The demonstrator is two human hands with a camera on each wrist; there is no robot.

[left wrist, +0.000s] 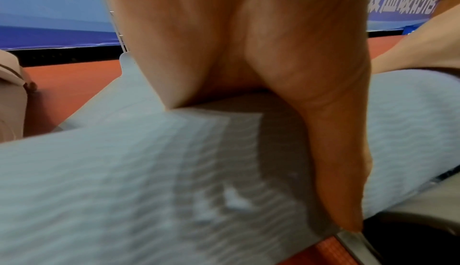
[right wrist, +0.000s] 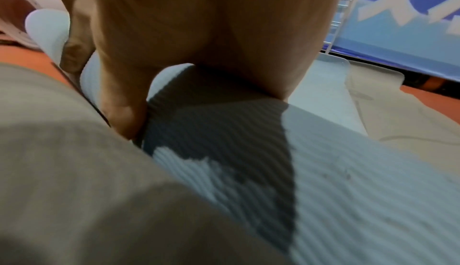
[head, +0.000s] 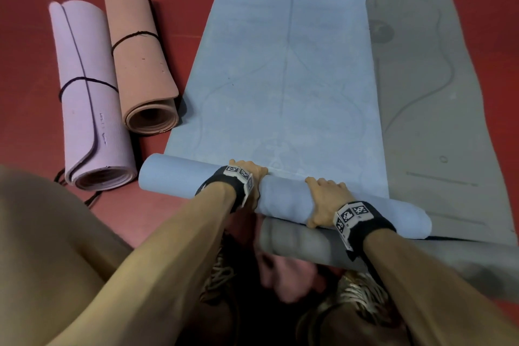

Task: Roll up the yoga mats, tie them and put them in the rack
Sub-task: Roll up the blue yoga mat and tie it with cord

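A light blue yoga mat [head: 283, 70] lies unrolled on the red floor, with its near end wound into a roll [head: 283, 199]. My left hand [head: 248, 174] grips the roll left of its middle, fingers curled over the far side. My right hand [head: 325, 196] grips it further right in the same way. In the left wrist view the left hand [left wrist: 248, 52] has its thumb down the ribbed blue roll [left wrist: 99, 180]. The right wrist view shows the right hand [right wrist: 199, 23] with its thumb pressed against the blue roll [right wrist: 348, 190]. The fingertips are hidden behind the roll.
A grey mat [head: 421, 78] lies flat under and right of the blue one, its near end rolled [head: 295, 241] at my shoes [head: 362, 298]. Left lie a lilac roll [head: 92, 98] and a pink roll [head: 137, 50], both tied with black cord. A white wire rack [right wrist: 341, 13] stands far off.
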